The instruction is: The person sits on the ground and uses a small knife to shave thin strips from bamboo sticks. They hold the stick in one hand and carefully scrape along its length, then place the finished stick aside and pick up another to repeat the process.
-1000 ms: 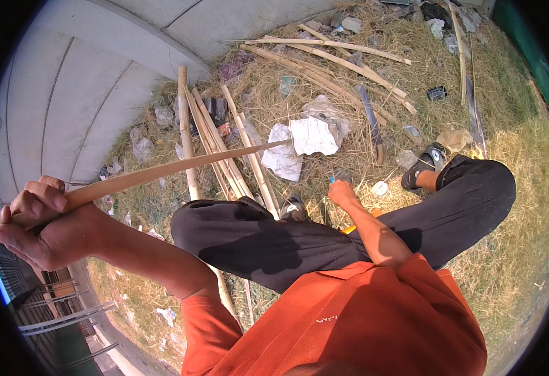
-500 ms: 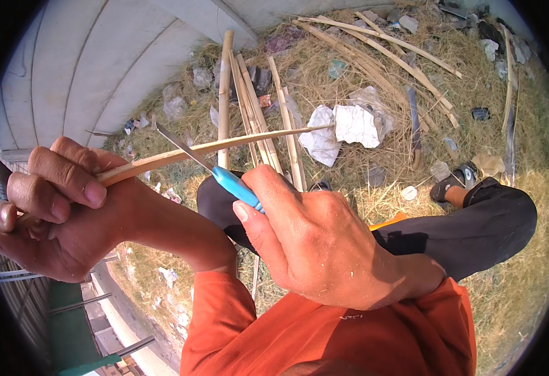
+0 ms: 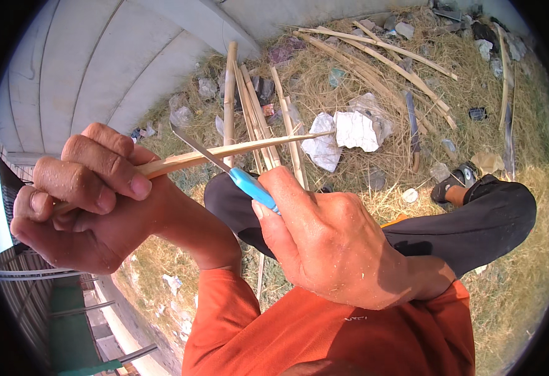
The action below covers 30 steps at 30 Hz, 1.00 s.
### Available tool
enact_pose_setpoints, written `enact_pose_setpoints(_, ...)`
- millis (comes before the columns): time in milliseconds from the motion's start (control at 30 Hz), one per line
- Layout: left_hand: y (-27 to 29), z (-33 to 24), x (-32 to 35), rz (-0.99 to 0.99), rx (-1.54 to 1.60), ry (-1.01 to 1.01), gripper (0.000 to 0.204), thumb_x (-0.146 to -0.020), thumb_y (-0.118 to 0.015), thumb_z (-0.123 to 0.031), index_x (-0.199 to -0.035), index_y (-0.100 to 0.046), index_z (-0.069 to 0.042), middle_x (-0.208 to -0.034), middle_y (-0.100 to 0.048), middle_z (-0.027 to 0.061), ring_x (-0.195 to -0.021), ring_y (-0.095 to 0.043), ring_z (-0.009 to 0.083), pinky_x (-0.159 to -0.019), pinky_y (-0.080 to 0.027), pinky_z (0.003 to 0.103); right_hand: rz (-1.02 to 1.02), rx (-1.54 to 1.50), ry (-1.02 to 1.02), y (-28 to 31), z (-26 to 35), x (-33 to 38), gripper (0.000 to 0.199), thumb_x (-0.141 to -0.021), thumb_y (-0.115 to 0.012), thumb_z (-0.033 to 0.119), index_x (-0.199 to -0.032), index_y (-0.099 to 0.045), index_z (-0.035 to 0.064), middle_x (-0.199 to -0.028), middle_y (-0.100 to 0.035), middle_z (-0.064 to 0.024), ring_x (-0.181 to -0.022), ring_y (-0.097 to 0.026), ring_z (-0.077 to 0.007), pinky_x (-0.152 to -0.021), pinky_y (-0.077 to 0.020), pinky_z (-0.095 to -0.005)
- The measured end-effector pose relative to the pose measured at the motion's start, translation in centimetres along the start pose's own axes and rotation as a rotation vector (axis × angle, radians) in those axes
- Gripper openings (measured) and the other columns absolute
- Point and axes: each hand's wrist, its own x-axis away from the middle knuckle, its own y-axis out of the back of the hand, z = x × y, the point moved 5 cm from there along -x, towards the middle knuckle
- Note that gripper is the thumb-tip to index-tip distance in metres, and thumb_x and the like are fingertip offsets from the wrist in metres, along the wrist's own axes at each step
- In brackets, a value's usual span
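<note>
A pale bamboo strip (image 3: 258,145) runs across in front of me, its thin tip pointing right. My left hand (image 3: 93,191) is closed around its thicker left end, with the fingers curled over it. A knife with a light blue handle (image 3: 249,188) is gripped in my right hand (image 3: 337,244). Its narrow metal blade (image 3: 193,143) points up and left, crossing the strip just right of my left fingers and appearing to touch it. A small sliver stands up near the strip's tip. My right fingers partly cover the knife handle.
Bamboo pieces (image 3: 229,94) lean or lie ahead, and longer split lengths (image 3: 399,69) lie on dry grass at far right. A long blade with a brown handle (image 3: 413,128) lies there. White crumpled sheets (image 3: 356,130) and litter are scattered about. A pale wall (image 3: 99,69) rises at left.
My left hand has shifted right and slightly up with the strip. The knife and right hand have moved a little right and down. A sliver now shows near the strip's tip.
</note>
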Motion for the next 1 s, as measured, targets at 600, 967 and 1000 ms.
enact_pose_setpoints(600,-0.1,-0.4,-0.2,-0.013,-0.130,-0.144,0.030,-0.090,-0.037,-0.025,-0.068,-0.053,-0.013,-0.046,-0.036,-0.0012,-0.040,-0.034,0.0126,-0.051,-0.032,0.031,-0.001,0.258,-0.212,0.1,-6.5,0.9,0.014,-0.092,-0.052,0.012,-0.095,-0.050,-0.0018,-0.055,-0.053,-0.0240,-0.054,-0.056,-0.0444,-0.049,-0.0435,-0.0505)
enact_pose_setpoints(967,1.0,-0.2,0.3,-0.051,0.063,-0.039,0.032,-0.087,-0.037,-0.031,-0.059,-0.041,-0.017,-0.047,-0.037,-0.0035,-0.040,-0.031,0.0102,-0.046,-0.024,0.027,0.022,0.260,-0.258,0.2,-8.0,1.6,0.015,-0.093,-0.052,0.014,-0.092,-0.049,0.0000,-0.058,-0.053,-0.0242,-0.057,-0.056,-0.0440,-0.050,-0.0415,-0.0500)
enact_pose_setpoints(1000,1.5,-0.2,0.3,-0.018,0.108,-0.034,0.032,-0.087,-0.037,-0.032,-0.059,-0.042,-0.018,-0.047,-0.038,-0.0038,-0.040,-0.032,0.0100,-0.046,-0.024,0.027,0.043,0.230,-0.258,0.4,-6.7,1.7,0.014,-0.093,-0.052,0.014,-0.092,-0.049,0.0002,-0.058,-0.054,-0.0234,-0.056,-0.056,-0.0434,-0.050,-0.0411,-0.0495)
